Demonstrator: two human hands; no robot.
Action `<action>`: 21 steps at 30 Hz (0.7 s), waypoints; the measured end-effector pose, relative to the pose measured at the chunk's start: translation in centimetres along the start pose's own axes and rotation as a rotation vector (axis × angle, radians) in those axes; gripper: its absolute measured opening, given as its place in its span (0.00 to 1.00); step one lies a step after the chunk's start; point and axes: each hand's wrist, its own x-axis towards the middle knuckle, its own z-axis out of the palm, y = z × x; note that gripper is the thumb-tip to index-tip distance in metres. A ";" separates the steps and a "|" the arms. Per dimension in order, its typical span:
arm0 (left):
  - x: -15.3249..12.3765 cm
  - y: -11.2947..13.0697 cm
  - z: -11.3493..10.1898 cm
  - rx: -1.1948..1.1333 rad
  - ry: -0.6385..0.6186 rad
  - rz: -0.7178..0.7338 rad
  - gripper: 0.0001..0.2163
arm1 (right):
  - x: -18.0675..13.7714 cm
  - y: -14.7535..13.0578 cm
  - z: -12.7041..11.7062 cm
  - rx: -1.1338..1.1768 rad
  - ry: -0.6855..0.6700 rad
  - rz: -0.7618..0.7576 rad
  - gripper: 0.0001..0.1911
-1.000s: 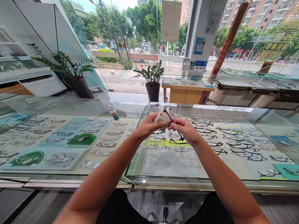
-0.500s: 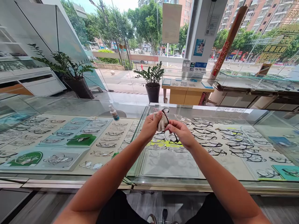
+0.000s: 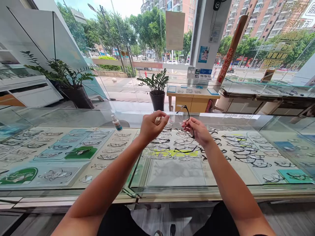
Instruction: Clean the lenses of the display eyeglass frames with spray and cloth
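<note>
My right hand (image 3: 198, 130) is closed on a pair of black-framed glasses (image 3: 187, 118), held up above the glass display counter (image 3: 172, 186). My left hand (image 3: 151, 126) is a loose fist around a small pale cleaning cloth (image 3: 157, 120), most of it hidden in the fingers. The two hands are a short way apart. Under the counter glass lie several rows of spectacle frames (image 3: 236, 154).
A small spray bottle (image 3: 116, 122) stands on the counter left of my left hand. Potted plants (image 3: 156, 87) stand beyond the counter on the floor, another (image 3: 71, 82) at the left. A second display table (image 3: 194, 96) and shop windows are behind.
The hands were together, the cloth rubbing the glasses. They have now parted and risen; the cloth is bunched in my left hand, the glasses held clear in my right.
</note>
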 end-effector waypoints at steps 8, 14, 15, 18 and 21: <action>4.9 4.8 -0.1 0.342 -0.386 0.412 0.37 | -0.2 -1.1 -1.3 -0.012 -0.112 0.014 0.24; 4.1 3.9 0.2 0.350 -0.432 0.482 0.28 | -1.0 -1.7 -0.8 -0.047 -0.137 0.030 0.23; 4.0 4.0 0.0 0.342 -0.440 0.480 0.29 | -1.1 -1.7 -0.6 -0.041 -0.137 0.027 0.22; 4.1 4.2 -0.5 0.332 -0.455 0.459 0.32 | -1.4 -1.5 -0.3 -0.032 -0.146 0.023 0.20; 4.1 4.5 -1.0 0.313 -0.470 0.433 0.32 | -1.6 -1.3 -0.1 -0.042 -0.160 0.015 0.20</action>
